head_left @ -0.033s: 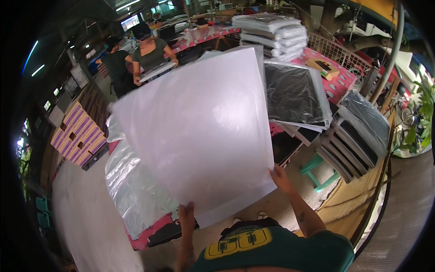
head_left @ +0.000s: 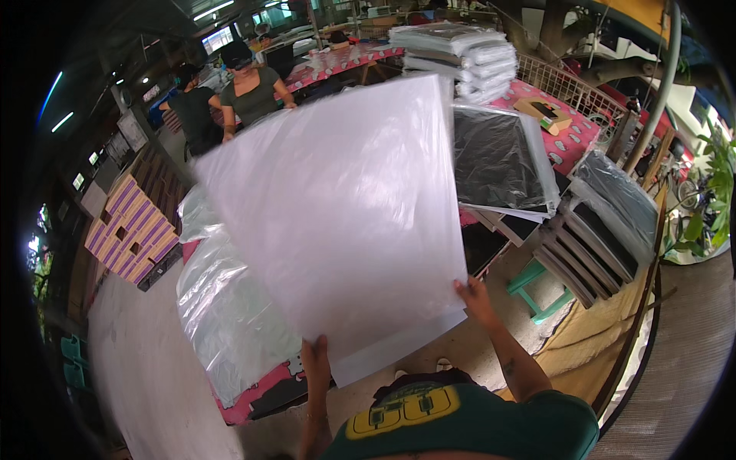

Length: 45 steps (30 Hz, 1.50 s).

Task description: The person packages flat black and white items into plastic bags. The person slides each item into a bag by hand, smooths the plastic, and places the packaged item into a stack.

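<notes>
- While both hands grip it, the glossy white plastic sheet (head_left: 345,215) fills the middle of the head view, spreading forward from the grip and apparently held up off what lies beneath.
- Clamped on its left edge near the closest corner, the left hand (head_left: 316,359) shows its thumb side; its fingertips are partly hidden.
- Pinching the right edge just above the other near corner, the right hand (head_left: 475,299) sits farther out than the left.
- Between the hands, a whiter strip (head_left: 399,349) shows below the glossy layer.
- Left of the grip lies crumpled clear plastic film (head_left: 230,322); beyond the right hand rests a black panel in clear plastic (head_left: 498,157).
- The step in hand looks like supporting and steering the sheet by its near corners; the next move seems to call for both hands travelling together, so it does not buckle.
- It points away from the body, leaning left, far end apparently raised; fisheye bending leaves its long axis uncertain.
</notes>
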{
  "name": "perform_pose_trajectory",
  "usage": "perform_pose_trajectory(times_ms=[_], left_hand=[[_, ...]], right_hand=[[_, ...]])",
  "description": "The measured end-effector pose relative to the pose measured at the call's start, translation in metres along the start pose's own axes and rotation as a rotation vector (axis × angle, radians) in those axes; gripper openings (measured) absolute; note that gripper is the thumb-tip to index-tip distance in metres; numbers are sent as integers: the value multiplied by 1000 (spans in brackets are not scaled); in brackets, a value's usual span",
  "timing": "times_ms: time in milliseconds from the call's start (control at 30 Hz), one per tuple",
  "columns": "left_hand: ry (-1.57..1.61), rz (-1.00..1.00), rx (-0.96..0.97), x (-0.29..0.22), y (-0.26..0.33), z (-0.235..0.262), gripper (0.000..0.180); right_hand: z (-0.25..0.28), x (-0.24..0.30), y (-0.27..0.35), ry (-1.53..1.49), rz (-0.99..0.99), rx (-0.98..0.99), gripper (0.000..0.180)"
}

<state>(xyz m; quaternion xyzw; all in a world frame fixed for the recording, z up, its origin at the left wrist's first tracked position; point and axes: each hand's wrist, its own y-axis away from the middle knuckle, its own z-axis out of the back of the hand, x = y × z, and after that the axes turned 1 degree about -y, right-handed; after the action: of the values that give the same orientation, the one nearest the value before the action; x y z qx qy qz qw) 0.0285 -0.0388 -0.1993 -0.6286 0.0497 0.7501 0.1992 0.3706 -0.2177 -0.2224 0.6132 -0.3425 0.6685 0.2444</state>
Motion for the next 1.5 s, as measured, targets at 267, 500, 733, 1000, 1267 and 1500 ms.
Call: perform_pose_trajectory(times_ms=[267,500,733,1000,1267,1500], left_hand=[[388,27,401,-94,-148,-140,38],[248,242,280,-54,-134,-148,33],[-730,-16,-469,37,-77,111,29],[-1449,300,-339,128,-28,258,42],[-562,-13,-319,18,-53,133,25],[-45,-293,-153,-70,-71,32,34]], right_hand=[[111,62,-113,-296,-86,-369,27],[202,20,-190,-42,-121,-544,40],[178,62,-185,1041,-171,-725,65],[82,39,-172,1377,471,-184,50],[-89,50,-78,376,159,508,59],[-208,52,-6,-285,-519,965,43]])
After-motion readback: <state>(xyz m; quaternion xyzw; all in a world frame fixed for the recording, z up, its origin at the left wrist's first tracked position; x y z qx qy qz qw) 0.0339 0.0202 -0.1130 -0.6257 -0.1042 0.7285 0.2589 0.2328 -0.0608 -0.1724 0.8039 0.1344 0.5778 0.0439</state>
